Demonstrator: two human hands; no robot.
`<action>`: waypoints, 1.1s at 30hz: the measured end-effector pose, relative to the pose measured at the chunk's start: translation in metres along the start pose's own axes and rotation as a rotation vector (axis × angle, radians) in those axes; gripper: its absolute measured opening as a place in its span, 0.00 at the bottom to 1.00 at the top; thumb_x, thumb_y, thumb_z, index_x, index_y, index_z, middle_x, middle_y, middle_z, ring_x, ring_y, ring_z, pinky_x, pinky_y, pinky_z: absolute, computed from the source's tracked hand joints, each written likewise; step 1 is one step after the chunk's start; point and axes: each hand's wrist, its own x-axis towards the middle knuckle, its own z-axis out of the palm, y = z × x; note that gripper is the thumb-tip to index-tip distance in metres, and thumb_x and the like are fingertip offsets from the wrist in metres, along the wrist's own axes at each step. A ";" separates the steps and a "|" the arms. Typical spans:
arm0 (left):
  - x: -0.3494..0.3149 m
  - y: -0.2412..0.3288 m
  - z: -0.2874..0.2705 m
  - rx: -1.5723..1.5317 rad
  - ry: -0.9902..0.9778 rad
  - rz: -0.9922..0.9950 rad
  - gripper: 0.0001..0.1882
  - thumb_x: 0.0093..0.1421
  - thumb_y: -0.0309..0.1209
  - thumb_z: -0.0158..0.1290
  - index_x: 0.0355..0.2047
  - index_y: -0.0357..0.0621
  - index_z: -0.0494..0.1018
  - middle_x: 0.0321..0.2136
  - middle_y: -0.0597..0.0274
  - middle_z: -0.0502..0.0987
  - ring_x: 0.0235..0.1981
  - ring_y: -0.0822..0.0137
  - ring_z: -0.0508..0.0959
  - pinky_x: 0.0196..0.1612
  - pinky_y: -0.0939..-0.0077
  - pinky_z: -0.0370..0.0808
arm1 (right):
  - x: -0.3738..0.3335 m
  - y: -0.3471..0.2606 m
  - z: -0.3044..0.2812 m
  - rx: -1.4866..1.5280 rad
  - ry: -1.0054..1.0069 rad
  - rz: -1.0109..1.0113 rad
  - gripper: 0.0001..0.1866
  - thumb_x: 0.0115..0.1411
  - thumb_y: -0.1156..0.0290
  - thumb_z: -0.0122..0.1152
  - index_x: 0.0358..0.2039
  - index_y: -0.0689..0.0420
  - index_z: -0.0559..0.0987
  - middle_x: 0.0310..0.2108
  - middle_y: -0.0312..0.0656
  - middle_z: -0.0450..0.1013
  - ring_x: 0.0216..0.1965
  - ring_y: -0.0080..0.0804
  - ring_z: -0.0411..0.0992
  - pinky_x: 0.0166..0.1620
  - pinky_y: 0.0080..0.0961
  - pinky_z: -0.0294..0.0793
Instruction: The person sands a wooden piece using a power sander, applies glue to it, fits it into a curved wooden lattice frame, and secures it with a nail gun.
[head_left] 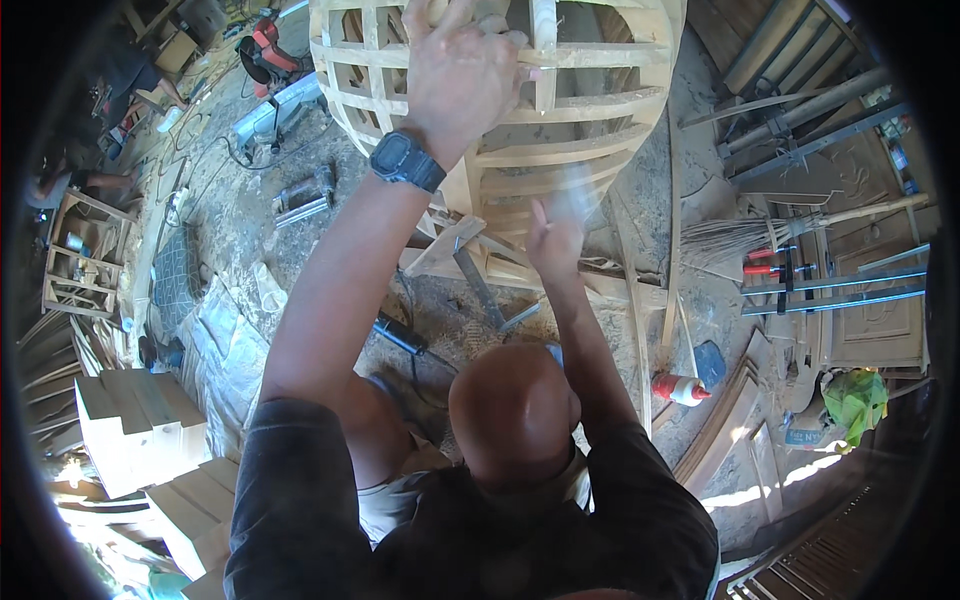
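Note:
A large curved frame of pale wooden slats [590,107], crossed like a lattice, stands in front of me. My left hand [465,75], with a dark watch on the wrist, has its fingers curled over the frame's upper slats. Lower and to the right, my right hand [556,240] is beside the frame's lower slats. Its fingers are closed and the thumb or a finger points up. A pale, blurred shape rises from this hand, too smeared by motion to name.
A black corded power tool [400,334] lies below the frame. To the right are a white bottle with a red cap [682,389], a straw broom [735,237] and bar clamps [845,291]. Cardboard boxes [140,440] and a red-and-black machine [268,48] stand left; a person [110,65] is at far left.

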 end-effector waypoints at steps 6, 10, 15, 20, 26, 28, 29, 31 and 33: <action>-0.008 -0.002 -0.003 0.104 -0.172 -0.034 0.12 0.51 0.41 0.56 0.34 0.53 0.78 0.41 0.62 0.78 0.57 0.58 0.67 0.67 0.41 0.45 | 0.005 -0.050 -0.023 0.247 -0.089 0.551 0.12 0.61 0.69 0.62 0.36 0.63 0.70 0.18 0.50 0.69 0.16 0.42 0.70 0.23 0.36 0.70; -0.006 -0.013 0.011 -0.362 -0.173 -0.101 0.12 0.52 0.38 0.55 0.36 0.53 0.78 0.45 0.63 0.76 0.57 0.59 0.68 0.67 0.41 0.45 | 0.047 -0.058 -0.041 0.432 -0.040 0.517 0.11 0.58 0.74 0.65 0.34 0.63 0.71 0.26 0.42 0.75 0.25 0.26 0.73 0.31 0.23 0.72; -0.007 -0.021 0.001 -0.186 0.046 0.083 0.17 0.49 0.29 0.55 0.41 0.49 0.78 0.47 0.63 0.75 0.56 0.57 0.68 0.66 0.49 0.52 | 0.094 -0.072 -0.073 0.710 0.142 0.567 0.08 0.57 0.80 0.64 0.34 0.60 0.72 0.29 0.43 0.75 0.32 0.30 0.77 0.36 0.26 0.76; -0.016 -0.023 0.002 -0.245 0.308 0.034 0.23 0.42 0.20 0.52 0.42 0.46 0.78 0.47 0.62 0.76 0.55 0.54 0.69 0.59 0.53 0.62 | 0.125 -0.080 -0.092 0.904 0.257 0.241 0.10 0.60 0.74 0.64 0.36 0.61 0.71 0.28 0.45 0.75 0.31 0.39 0.77 0.34 0.31 0.78; -0.018 -0.024 0.008 -0.311 0.410 0.029 0.26 0.37 0.17 0.50 0.41 0.46 0.78 0.47 0.62 0.77 0.53 0.52 0.71 0.54 0.57 0.65 | 0.132 -0.072 -0.091 0.835 0.215 -0.132 0.15 0.69 0.57 0.48 0.32 0.56 0.64 0.21 0.41 0.63 0.20 0.31 0.61 0.31 0.40 0.69; -0.019 -0.027 0.013 -0.308 0.428 0.042 0.26 0.37 0.17 0.50 0.40 0.47 0.79 0.46 0.63 0.77 0.52 0.52 0.71 0.54 0.59 0.65 | 0.126 -0.068 -0.075 0.821 0.233 -0.173 0.16 0.69 0.56 0.45 0.31 0.55 0.64 0.21 0.40 0.62 0.20 0.32 0.60 0.31 0.40 0.68; -0.020 -0.030 0.015 -0.302 0.437 0.049 0.26 0.37 0.17 0.50 0.40 0.47 0.79 0.45 0.63 0.78 0.51 0.52 0.72 0.54 0.59 0.64 | 0.124 -0.067 -0.070 0.857 0.244 -0.203 0.15 0.69 0.57 0.44 0.31 0.55 0.63 0.21 0.40 0.61 0.21 0.32 0.60 0.31 0.40 0.68; -0.018 -0.032 0.020 -0.282 0.495 0.074 0.24 0.37 0.18 0.50 0.38 0.48 0.79 0.44 0.64 0.78 0.50 0.53 0.72 0.54 0.60 0.64 | 0.123 -0.069 -0.061 0.927 0.309 -0.264 0.15 0.68 0.58 0.44 0.29 0.55 0.63 0.21 0.39 0.61 0.21 0.33 0.60 0.31 0.40 0.68; -0.018 -0.034 0.023 -0.273 0.506 0.086 0.23 0.37 0.18 0.51 0.37 0.48 0.80 0.43 0.65 0.79 0.50 0.53 0.72 0.54 0.60 0.64 | 0.122 -0.074 -0.054 0.892 0.334 -0.193 0.14 0.67 0.62 0.45 0.26 0.55 0.63 0.20 0.39 0.60 0.21 0.33 0.61 0.32 0.38 0.69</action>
